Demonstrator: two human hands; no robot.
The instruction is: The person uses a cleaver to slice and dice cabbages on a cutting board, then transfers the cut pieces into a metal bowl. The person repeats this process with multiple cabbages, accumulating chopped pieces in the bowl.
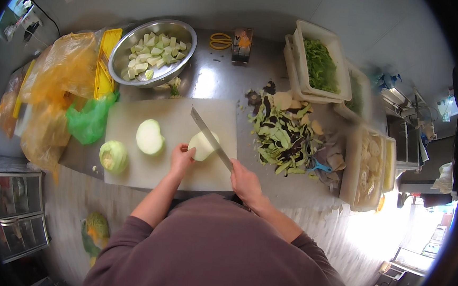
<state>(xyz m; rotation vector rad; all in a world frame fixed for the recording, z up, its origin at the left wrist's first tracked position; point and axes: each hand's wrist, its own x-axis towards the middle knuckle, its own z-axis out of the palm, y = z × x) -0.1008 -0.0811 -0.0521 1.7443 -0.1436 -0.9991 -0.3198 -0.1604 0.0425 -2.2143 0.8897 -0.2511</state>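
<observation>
My right hand (246, 181) grips the handle of a long kitchen knife (210, 137), whose blade lies slantwise over a pale peeled vegetable piece (200, 147) on the white cutting board (210, 179). Fingers of my left hand (183, 157) touch the left edge of that piece; whether they grip it is hard to tell. A peeled pale green vegetable half (150, 136) rests on the board to the left. Nearer the board's left edge sits a round, ribbed pale green vegetable (113, 157). Beyond the board, a steel bowl (169, 80) holds many cut pale green chunks (149, 51).
Peelings (281, 134) and a blue peeler (321, 165) lie right of the board. White tubs of leafy greens (347, 81) and sliced food (350, 167) line the right side. Yellow-handled scissors (220, 41) lie at the back; a green plastic bag (89, 119) is at left.
</observation>
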